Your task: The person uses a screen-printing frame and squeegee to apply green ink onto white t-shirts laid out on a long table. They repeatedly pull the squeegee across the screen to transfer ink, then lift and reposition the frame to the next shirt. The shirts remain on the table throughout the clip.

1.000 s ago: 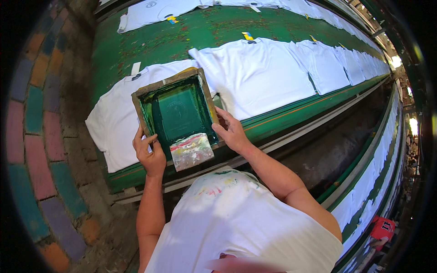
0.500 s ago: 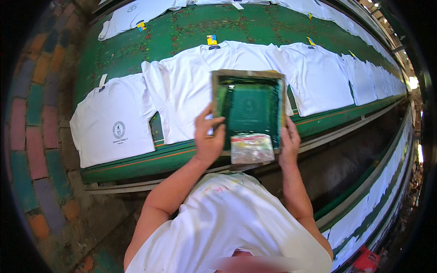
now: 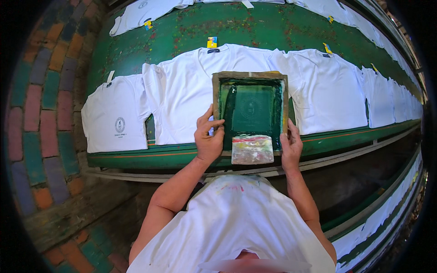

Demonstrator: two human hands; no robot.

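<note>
Between my two hands is a screen printing frame (image 3: 286, 98), wooden-edged with a green mesh that bears a faint round emblem. My left hand (image 3: 210, 139) grips its left side, and my right hand (image 3: 291, 144) grips the lower right side. A paint-smeared squeegee (image 3: 252, 150) rests at the frame's near end, tilted toward me. Beneath and behind the frame lies a plain white T-shirt (image 3: 182, 95); the frame covers its right part. To the left is another white T-shirt (image 3: 107, 104) with a dark round print (image 3: 119, 125) on its chest.
A long green table (image 3: 191, 27) speckled with paint carries several more white shirts (image 3: 327, 95) in rows. Small yellow tags (image 3: 212, 42) stick out near their collars. Coloured bricks (image 3: 32, 113) pave the floor at left. Another row of shirts (image 3: 359, 236) lies at lower right.
The view has turned slightly, so the shirts to the right and the far row appear shifted rightward. Both hands keep their hold on the frame, which stays almost where it was before me.
</note>
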